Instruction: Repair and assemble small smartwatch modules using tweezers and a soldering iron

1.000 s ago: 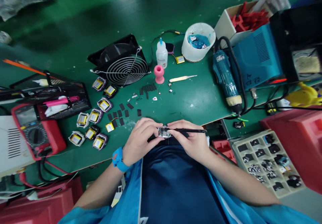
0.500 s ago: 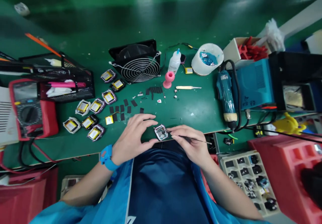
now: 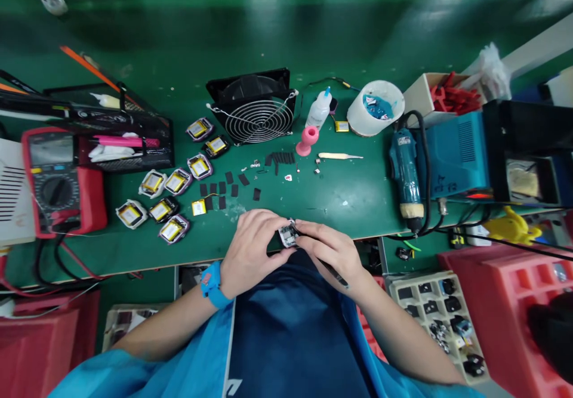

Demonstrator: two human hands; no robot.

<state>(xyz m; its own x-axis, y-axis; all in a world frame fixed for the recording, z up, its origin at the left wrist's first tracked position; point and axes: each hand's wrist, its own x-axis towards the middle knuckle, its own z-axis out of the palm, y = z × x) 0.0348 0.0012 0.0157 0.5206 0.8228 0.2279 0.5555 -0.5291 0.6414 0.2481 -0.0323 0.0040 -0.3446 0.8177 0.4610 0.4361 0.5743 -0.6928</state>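
Note:
At the bench's front edge, my left hand [image 3: 256,244] grips a small square watch case [image 3: 287,235] between thumb and fingertips. The case is open upward, and a circuit board with small parts shows inside. My right hand [image 3: 333,253] is closed around dark, slim tweezers [image 3: 335,274], whose back end sticks out below the palm. Its fingertips are at the right side of the case and cover the tweezers' tips. A loose yellow battery [image 3: 199,207] and several black pads [image 3: 222,203] lie to the left of the hands.
Several watch cases with yellow batteries [image 3: 174,229] lie on the left near a red multimeter [image 3: 56,189]. Behind are a fan [image 3: 259,122], a white bottle [image 3: 319,109], a pink stand [image 3: 307,140] and a white tub [image 3: 358,120]. An electric screwdriver [image 3: 406,171] lies on the right.
My left hand has moved right and closed on the watch case, which is now tilted. My right hand has shifted left, and the tweezers point more steeply. The whole view has shifted slightly.

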